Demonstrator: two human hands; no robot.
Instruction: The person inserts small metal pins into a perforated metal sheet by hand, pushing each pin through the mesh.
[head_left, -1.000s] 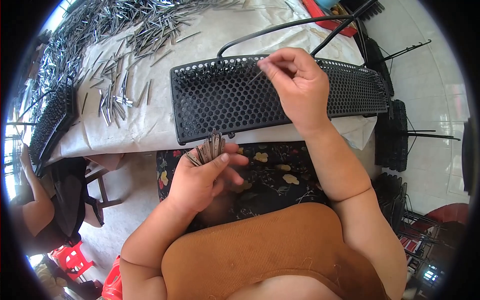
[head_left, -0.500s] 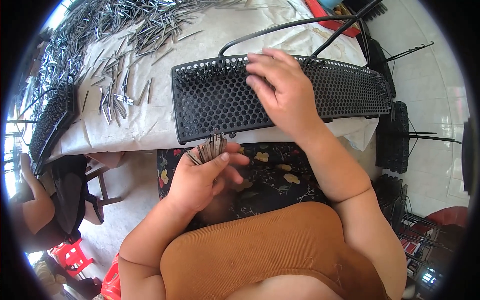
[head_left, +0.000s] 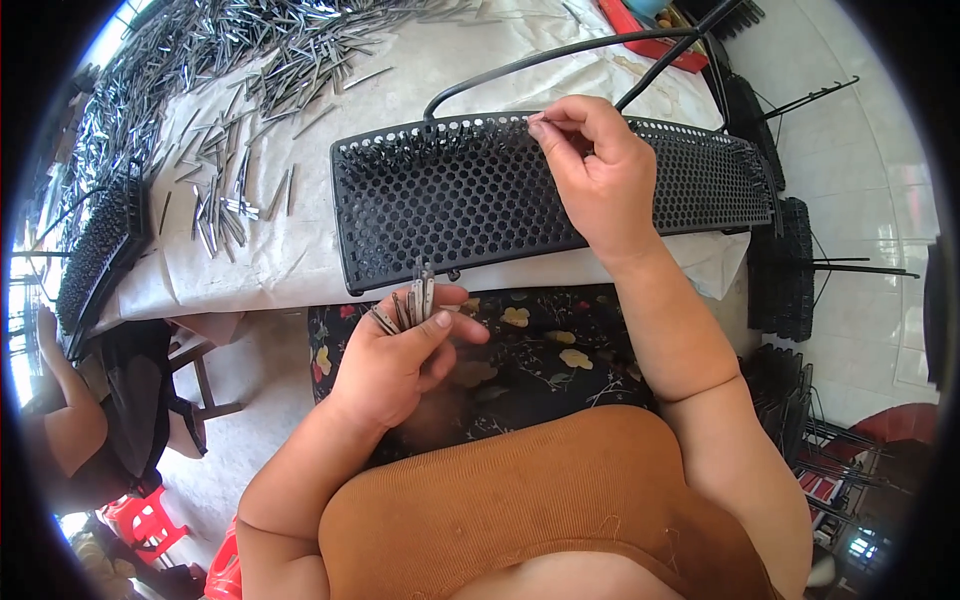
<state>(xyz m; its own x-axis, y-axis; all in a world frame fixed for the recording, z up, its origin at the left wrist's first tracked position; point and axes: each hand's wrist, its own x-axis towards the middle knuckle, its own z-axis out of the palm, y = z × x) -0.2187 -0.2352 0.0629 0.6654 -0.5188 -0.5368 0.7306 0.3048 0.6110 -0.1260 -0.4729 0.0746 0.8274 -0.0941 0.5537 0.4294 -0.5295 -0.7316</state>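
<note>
My left hand point(head_left: 385, 370) is closed around a bundle of thin metal strips point(head_left: 418, 298), which fan upward between thumb and fingers just below the rack's near edge. A long black perforated rack point(head_left: 450, 225) with round holes lies along the near edge of the table, a curved metal bar rising from its far side. Dark pieces point(head_left: 385, 155) stand upright in the holes along the far left part. Over the rack's far row, my right hand point(head_left: 605, 175) pinches its thumb and fingertips together; whatever is between them is too small to make out.
A large heap of loose metal strips point(head_left: 270, 60) covers the far left of the cloth-covered table point(head_left: 290, 245). Another loaded rack point(head_left: 105, 235) sits at the left edge, near a co-worker's arm point(head_left: 75, 400). More black racks point(head_left: 785, 265) stand on the right. A red tray point(head_left: 655, 40) lies far right.
My right hand has shifted slightly right along the far row, and its fingers have drawn from a spread pose into a pinch. My left hand keeps its bundle in nearly the same place.
</note>
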